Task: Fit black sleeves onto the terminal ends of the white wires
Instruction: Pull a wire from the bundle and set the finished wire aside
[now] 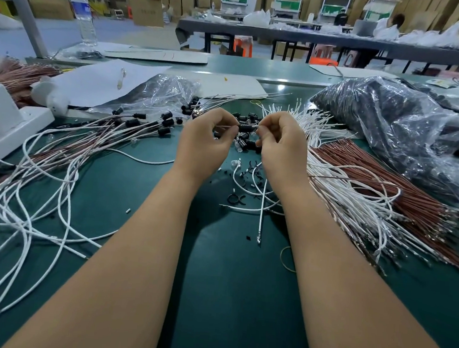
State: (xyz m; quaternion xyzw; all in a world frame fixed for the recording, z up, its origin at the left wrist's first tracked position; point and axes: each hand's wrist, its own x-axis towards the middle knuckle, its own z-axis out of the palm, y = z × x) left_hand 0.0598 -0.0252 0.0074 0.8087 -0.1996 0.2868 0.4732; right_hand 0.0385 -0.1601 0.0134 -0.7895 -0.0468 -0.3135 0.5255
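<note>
- The left hand (206, 139) pinches a thin wire end with curled fingers, and the right hand (280, 142) pinches a small black cylindrical sleeve (247, 127); the two meet between the hands, above the dark green table mat (227, 297).
- Just behind the hands lies a loose heap of black sleeves (246, 142), partly hidden by the fingers.
- To the right of the hands spreads a fan of white wires with metal terminals (339, 199), and beside it a bundle of reddish-brown wires (387, 183).
- To the left of the hands lie finished wires with black sleeves on their ends (87, 146).
- Far right of the hands sits a clear plastic bag of dark parts (405, 127).
- Behind the hands, at the far left, stands a clear plastic water bottle (83, 14); cardboard boxes (147, 0) fill the room beyond.
</note>
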